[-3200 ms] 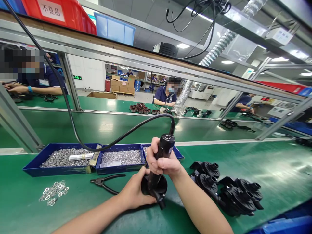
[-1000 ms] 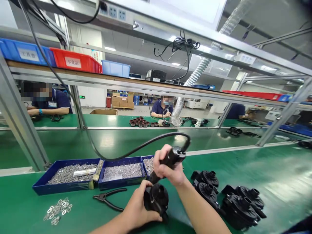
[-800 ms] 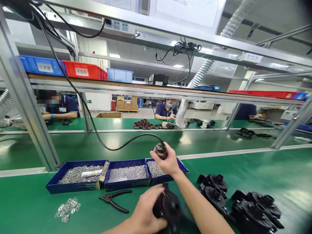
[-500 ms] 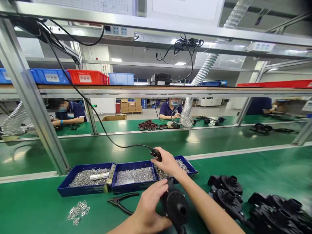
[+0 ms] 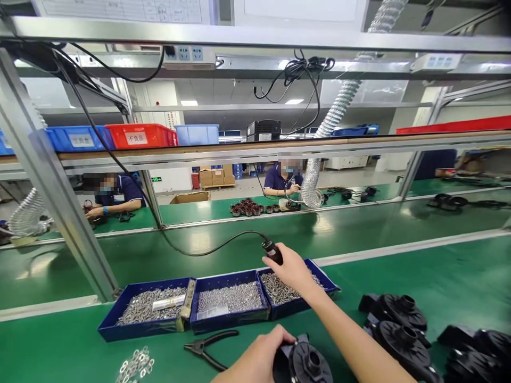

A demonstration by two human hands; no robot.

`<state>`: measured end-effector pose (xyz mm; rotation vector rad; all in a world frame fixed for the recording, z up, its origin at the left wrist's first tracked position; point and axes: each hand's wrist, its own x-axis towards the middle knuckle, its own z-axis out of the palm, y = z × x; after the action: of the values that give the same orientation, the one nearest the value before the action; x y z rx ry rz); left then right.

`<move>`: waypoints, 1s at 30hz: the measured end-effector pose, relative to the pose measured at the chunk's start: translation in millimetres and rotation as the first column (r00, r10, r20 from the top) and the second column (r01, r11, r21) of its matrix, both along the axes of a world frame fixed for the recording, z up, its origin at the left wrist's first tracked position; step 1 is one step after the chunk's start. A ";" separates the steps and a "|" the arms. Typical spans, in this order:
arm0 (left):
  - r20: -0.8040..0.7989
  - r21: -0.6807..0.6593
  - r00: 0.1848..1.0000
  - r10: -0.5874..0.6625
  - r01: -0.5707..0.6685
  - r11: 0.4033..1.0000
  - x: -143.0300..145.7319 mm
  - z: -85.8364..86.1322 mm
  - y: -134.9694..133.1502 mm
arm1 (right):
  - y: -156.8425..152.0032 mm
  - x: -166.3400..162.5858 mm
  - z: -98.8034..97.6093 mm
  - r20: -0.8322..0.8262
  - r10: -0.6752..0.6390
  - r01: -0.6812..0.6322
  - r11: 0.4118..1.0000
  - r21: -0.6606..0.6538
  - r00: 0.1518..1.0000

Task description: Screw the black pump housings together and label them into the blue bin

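My right hand (image 5: 294, 270) is closed round a black corded electric screwdriver (image 5: 273, 253), raised over the blue bins, its cord leaving the upper end. Its working tip is hidden by the hand. Low in the view, my left hand (image 5: 261, 355) grips the side of a black round blower housing (image 5: 306, 364) with a short spout on top. The bottom of that housing is cut off by the picture's edge. Pliers (image 5: 203, 348) with dark handles lie left of my left hand, beside a small pile of metal rings (image 5: 138, 364).
Blue bins (image 5: 139, 331) of small metal parts stand in a row ahead. More black housings (image 5: 405, 340) sit at the right. The screwdriver's cord (image 5: 207, 254) loops in from the left frame post (image 5: 66, 202). Co-workers (image 5: 283, 178) sit at the bench beyond.
The view has shifted a little. My left hand and the housing have gone lower and right, the spout now pointing more upward. My right hand with the screwdriver has moved slightly right.
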<state>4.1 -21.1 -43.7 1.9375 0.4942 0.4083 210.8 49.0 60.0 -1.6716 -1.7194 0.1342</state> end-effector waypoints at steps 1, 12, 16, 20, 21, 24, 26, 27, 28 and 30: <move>-0.047 0.028 0.999 -0.018 0.019 0.999 -6.7 15.4 1.9 | 0.1 4.6 1.4 -0.015 -0.013 0.013 1.000 -0.004 1.000; -0.653 0.589 0.505 0.565 -0.131 0.798 -103.1 98.1 93.3 | 13.1 -4.5 -19.9 -0.027 0.202 -0.203 0.956 -0.212 0.979; -0.667 0.567 0.502 0.551 -0.137 0.812 -100.8 78.8 100.7 | 13.4 -7.9 -23.9 -0.008 0.255 -0.250 0.939 -0.236 0.967; -0.658 0.541 0.539 0.526 -0.146 0.828 -100.8 70.0 106.8 | 7.6 -10.2 -16.9 -0.019 0.280 -0.277 0.934 -0.226 0.960; -0.652 0.535 0.555 0.516 -0.146 0.832 -102.4 70.3 108.1 | 5.3 -12.0 -13.8 -0.022 0.278 -0.277 0.939 -0.204 0.960; -0.601 0.517 0.623 0.500 -0.173 0.838 -107.4 77.4 109.6 | -4.0 -22.8 -3.3 -0.034 0.285 -0.285 0.958 -0.020 0.958; -0.535 0.519 0.677 0.505 -0.208 0.829 -107.5 85.3 107.5 | -11.7 -34.2 2.1 -0.042 0.318 -0.310 0.942 0.131 0.947; -0.492 0.516 0.708 0.506 -0.231 0.825 -105.9 89.3 105.6 | -15.3 -40.6 3.5 -0.052 0.348 -0.335 0.927 0.171 0.936; -0.435 0.493 0.751 0.497 -0.264 0.829 -103.1 92.9 103.1 | -18.5 -47.0 3.6 -0.073 0.386 -0.369 0.912 0.177 0.919; -0.272 0.369 0.848 0.455 -0.344 0.863 -94.7 97.9 96.6 | -21.9 -58.4 0.1 -0.197 0.470 -0.459 0.883 0.103 0.860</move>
<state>-90.6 75.5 54.2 2.2202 1.1494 0.4255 152.4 27.0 60.1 -1.1240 -1.9047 0.4750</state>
